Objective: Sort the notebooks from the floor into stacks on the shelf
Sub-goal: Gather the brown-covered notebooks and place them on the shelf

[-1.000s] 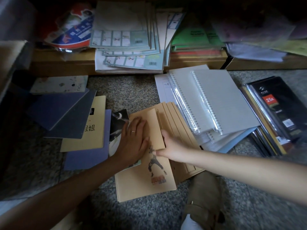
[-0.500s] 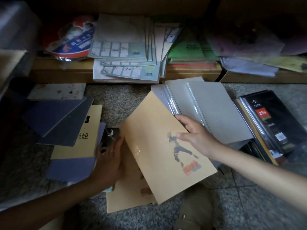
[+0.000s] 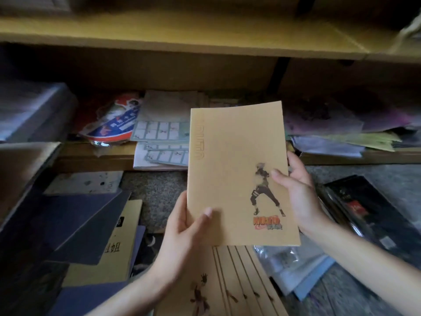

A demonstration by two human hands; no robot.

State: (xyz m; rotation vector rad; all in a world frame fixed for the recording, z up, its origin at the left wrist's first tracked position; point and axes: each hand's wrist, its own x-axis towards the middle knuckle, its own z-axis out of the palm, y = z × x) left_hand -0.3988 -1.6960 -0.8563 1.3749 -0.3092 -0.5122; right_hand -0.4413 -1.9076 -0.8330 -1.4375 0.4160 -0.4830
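Left hand [image 3: 182, 231] and right hand [image 3: 298, 195] are pinching a thin tan cartoon-printed notebook [image 3: 227, 160] by its edges. The cluttered wooden shelf [image 3: 91, 157] is probably risking it sliding off the sloping stacks.

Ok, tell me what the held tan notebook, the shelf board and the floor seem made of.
The tan notebook: matte kraft-like card cover, no glare, printed figure. The shelf board: probably wood or laminate, flat yellowish face, too blurred to be sure. The floor: speckled grey, likely terrazzo or stone tile.
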